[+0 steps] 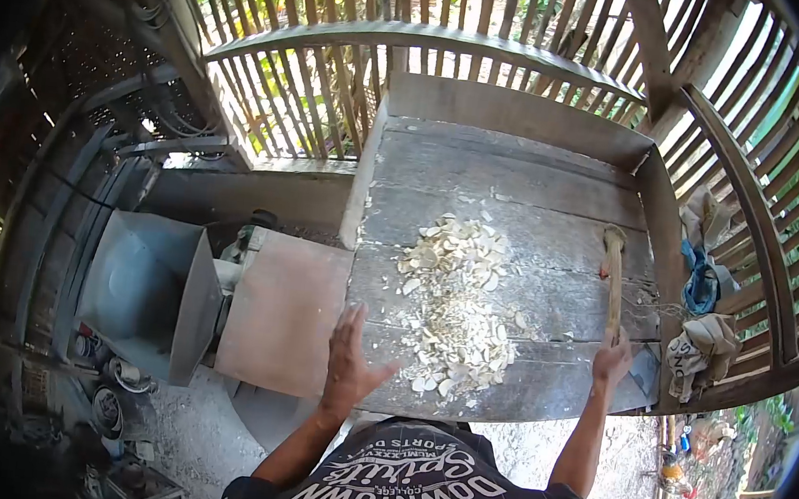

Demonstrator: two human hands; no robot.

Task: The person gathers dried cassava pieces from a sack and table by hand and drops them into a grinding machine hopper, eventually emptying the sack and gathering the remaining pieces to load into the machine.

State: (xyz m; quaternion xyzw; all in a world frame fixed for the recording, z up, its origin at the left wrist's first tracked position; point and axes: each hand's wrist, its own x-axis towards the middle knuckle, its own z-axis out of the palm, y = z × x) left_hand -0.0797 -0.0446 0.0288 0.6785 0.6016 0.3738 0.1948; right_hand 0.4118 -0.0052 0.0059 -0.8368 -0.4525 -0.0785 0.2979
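Observation:
A heap of pale, dried-looking slices and crumbs (457,293) lies on a grey plank table (557,183) with raised boards around its far sides. My left hand (351,364) is open at the table's near left edge, thumb and fingers spread, just left of the heap. In my right hand (611,360) is the near end of a wooden club (614,278) with a thicker, rounded far end. The club points away from me along the table's right side, apart from the heap. Whether it rests on the planks, I cannot tell.
To the left stand a flat brown board (285,311) and a grey metal hopper (144,289). Printed sacks (702,352) and blue cloth (701,281) hang beyond the right side board. A slatted wooden wall (427,48) encloses the far side.

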